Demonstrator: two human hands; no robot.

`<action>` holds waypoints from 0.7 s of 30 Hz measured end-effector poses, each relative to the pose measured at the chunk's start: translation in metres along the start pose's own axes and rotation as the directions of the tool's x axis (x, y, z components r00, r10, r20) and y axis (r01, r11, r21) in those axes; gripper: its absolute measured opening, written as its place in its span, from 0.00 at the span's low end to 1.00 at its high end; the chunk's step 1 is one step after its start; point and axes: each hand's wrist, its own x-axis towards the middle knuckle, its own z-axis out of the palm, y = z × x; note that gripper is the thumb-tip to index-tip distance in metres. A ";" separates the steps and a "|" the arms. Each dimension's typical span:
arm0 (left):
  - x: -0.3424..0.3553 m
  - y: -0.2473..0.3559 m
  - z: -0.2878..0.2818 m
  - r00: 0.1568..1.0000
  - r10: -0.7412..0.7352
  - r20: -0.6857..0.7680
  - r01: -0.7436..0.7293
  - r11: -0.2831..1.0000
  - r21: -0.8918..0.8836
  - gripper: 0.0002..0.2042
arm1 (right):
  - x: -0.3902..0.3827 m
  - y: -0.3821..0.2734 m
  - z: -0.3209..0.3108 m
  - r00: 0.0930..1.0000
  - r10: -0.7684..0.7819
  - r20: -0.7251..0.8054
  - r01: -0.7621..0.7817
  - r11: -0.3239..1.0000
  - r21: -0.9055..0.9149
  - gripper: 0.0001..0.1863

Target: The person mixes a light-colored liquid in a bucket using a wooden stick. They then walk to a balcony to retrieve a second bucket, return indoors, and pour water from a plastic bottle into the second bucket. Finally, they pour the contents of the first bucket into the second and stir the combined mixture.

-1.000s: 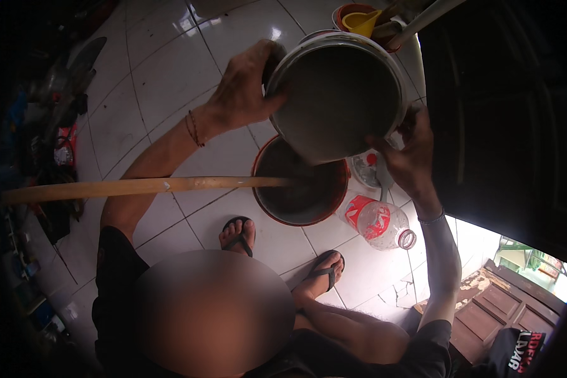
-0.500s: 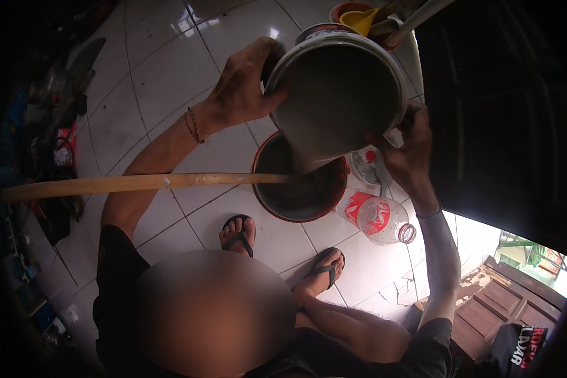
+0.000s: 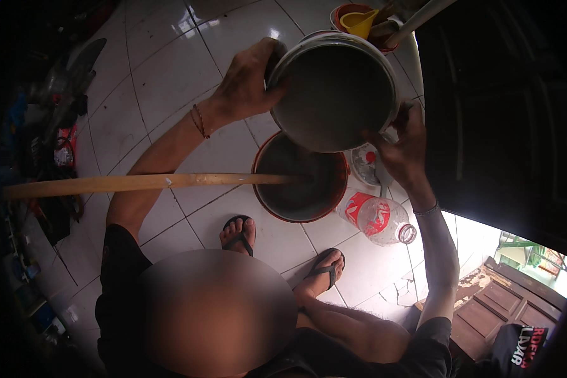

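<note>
Between my two hands is a pale-rimmed bucket [image 3: 334, 94] of grey liquid, held up and tilted toward me. My left hand [image 3: 249, 82] grips its left rim, thumb over the edge. My right hand [image 3: 404, 142] holds its lower right side; part of those fingers is hidden behind the bucket. Below it on the floor stands an orange-rimmed bucket [image 3: 299, 205] with grey liquid inside. A long wooden stick [image 3: 170, 181] leans across that bucket's left rim, its far end dipping inside.
Right of the floor bucket lies a cut plastic bottle [image 3: 375, 219] with a red label, beside a clear container [image 3: 364, 165]. A container with a yellow funnel-like piece [image 3: 359, 24] stands behind. A dark door [image 3: 498, 113] is at right; clutter [image 3: 57, 151] lines the left.
The held bucket has tipped back a little toward level and shifted slightly left. The grey stream that ran from its lip into the floor bucket is no longer visible.
</note>
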 end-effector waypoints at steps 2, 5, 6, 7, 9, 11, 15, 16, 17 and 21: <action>0.000 0.000 0.001 1.000 0.001 0.003 -0.001 1.000 0.001 0.18 | -0.001 0.001 0.000 1.000 -0.010 -0.002 0.010 1.000 -0.020 0.32; 0.000 0.000 0.001 1.000 0.011 0.006 -0.011 1.000 -0.003 0.17 | -0.002 0.001 0.001 1.000 -0.013 -0.022 0.012 0.999 -0.040 0.32; 0.000 0.000 0.001 1.000 0.016 0.004 -0.016 1.000 0.000 0.17 | -0.003 0.001 0.001 1.000 -0.014 -0.021 0.013 0.999 -0.044 0.32; 0.000 0.000 0.000 1.000 0.022 0.001 -0.022 1.000 0.002 0.17 | -0.003 0.001 0.001 1.000 -0.015 -0.020 0.014 0.999 -0.047 0.32; 0.001 0.001 -0.001 1.000 0.012 0.003 -0.012 1.000 0.004 0.17 | -0.003 0.001 0.001 1.000 -0.019 -0.021 0.018 0.998 -0.052 0.32; 0.000 0.001 -0.001 1.000 0.022 -0.006 -0.022 1.000 0.006 0.17 | -0.003 0.000 0.002 0.999 -0.027 -0.023 0.026 0.998 -0.053 0.32; -0.002 -0.001 -0.001 0.999 0.052 -0.017 -0.051 0.999 0.019 0.17 | -0.005 -0.001 0.003 0.999 -0.039 -0.024 0.037 0.997 -0.067 0.33; -0.002 0.000 -0.001 0.998 0.054 -0.012 -0.054 0.998 0.023 0.17 | -0.006 0.000 0.003 0.999 -0.040 -0.028 0.039 0.998 -0.056 0.33; 0.000 0.001 -0.002 0.999 0.041 -0.006 -0.041 0.999 0.020 0.17 | -0.006 0.001 0.002 0.999 -0.042 -0.031 0.040 0.998 -0.045 0.33; 0.001 0.000 -0.004 1.000 0.016 0.001 -0.016 1.000 -0.009 0.18 | -0.004 0.001 0.000 1.000 -0.026 -0.003 0.026 0.998 -0.053 0.33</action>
